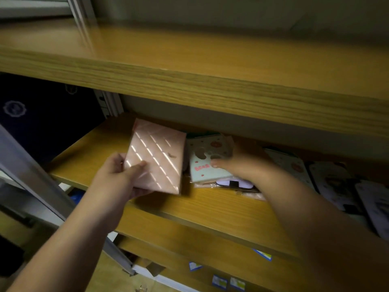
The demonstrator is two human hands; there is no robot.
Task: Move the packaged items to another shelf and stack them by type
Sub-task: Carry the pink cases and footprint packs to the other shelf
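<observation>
Left hand (117, 175) pinches the pink pack (156, 157) at its corner; right hand (235, 161) grips the mint pack (207, 165). Both look light, flat and glossy, likely slippery; edges suit holding.

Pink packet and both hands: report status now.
Left hand grips pink packet, raised over middle shelf. Right hand holds pale green packet atop small pile. More packets lie right; upper shelf bare.

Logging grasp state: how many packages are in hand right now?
2. Pink package, tilted up, in the left hand; pale green package under the right hand. Others lie on the shelf, some possibly hidden.
</observation>
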